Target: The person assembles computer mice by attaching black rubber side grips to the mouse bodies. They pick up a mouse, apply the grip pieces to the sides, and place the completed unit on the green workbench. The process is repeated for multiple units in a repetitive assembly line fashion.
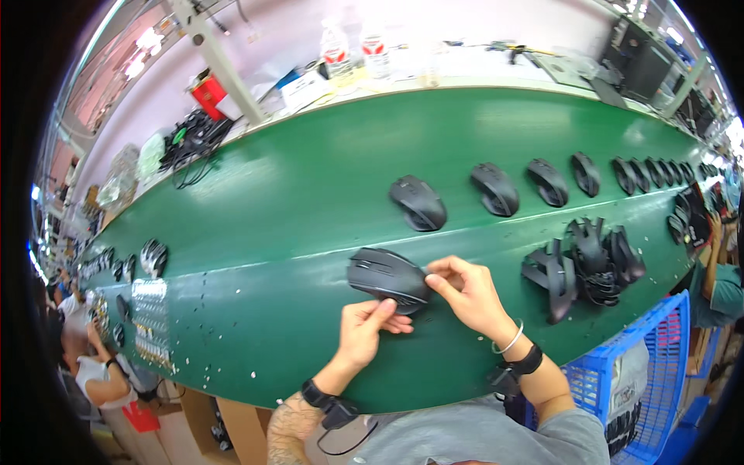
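Note:
A black computer mouse [386,273] is held between my two hands, just above the green work surface, its body slanting down toward the right. My left hand [367,328] grips its lower edge, with the thumb on the side and the fingers beneath. At the rear right end, my right hand [468,291] pinches the shell between thumb and index finger. Whether a small part sits in that pinch is hidden. Right of my hands lies a pile of curved black plastic pieces [593,263]. Beyond the held mouse stands another black mouse [418,203].
More mice [496,189] run in a row toward the far right. A blue plastic crate [643,380] stands by the table's right front edge. At left are a clear tray of small parts [151,322] and dark pieces [153,257]. Co-workers sit at both ends.

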